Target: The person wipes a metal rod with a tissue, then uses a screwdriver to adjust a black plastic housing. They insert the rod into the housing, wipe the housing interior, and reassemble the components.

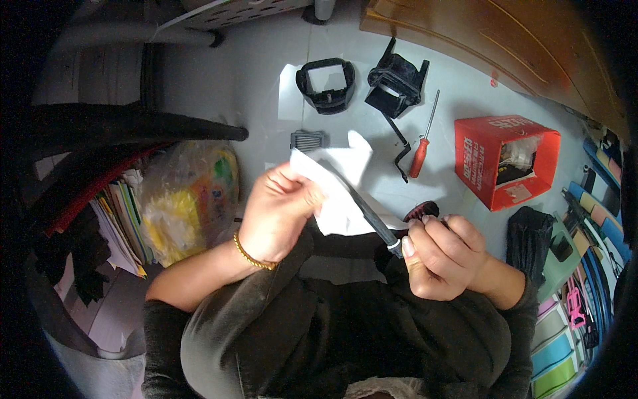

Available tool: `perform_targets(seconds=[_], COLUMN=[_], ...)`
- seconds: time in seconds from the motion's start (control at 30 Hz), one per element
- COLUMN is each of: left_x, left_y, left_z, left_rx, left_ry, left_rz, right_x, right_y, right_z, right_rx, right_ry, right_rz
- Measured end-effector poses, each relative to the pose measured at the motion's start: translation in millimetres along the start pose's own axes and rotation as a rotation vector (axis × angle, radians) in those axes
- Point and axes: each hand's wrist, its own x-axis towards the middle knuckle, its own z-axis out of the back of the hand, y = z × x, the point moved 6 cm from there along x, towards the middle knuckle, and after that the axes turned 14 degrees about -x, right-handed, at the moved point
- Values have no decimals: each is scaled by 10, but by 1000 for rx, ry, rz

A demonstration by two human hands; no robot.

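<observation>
Above dark trousers (345, 312), right hand (444, 258) pinching near end of slim black rod (367, 211); left hand (282, 209) (gold beaded bracelet (251, 256) on wrist) gripping crumpled white sheet (332, 206), rod lying across it. Dark red round piece (422, 210) just past right hand; cannot tell if also held. Farther, on pale floor (266, 73): red-handled screwdriver (419, 158) beside black crank (405, 145), red box (475, 166) rightward, grey ribbed block (307, 139); farthest, black frame (330, 102), black housing (399, 70).

Head-mounted fisheye view, directed steeply downward: the left hand (282, 206) and right hand (444, 258) are seen from above at close range, the floor (256, 90) farther off beyond.
</observation>
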Motion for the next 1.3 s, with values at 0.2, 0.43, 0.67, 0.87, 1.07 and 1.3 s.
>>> perform_targets(seconds=[0.2, 0.43, 0.67, 0.87, 1.07, 1.3], left_x=[84, 42, 95, 35, 133, 69], left_y=[-72, -24, -108, -3, -68, -54], left_z=[-24, 7, 27, 10, -17, 19], left_rx=[100, 98, 47, 12, 11, 80], left_ry=[-57, -80, -74, -104, -78, -112], left_rz=[-32, -17, 10, 22, 0, -9], right_x=[60, 30, 30, 69, 44, 30], right_y=[-49, -26, -39, -26, -31, 31], right_z=[-31, -34, -52, -61, -66, -55], right_rx=[-10, 6, 23, 2, 20, 8], right_ry=[-1, 5, 22, -2, 35, 18], right_rz=[-21, 7, -26, -12, -28, -3])
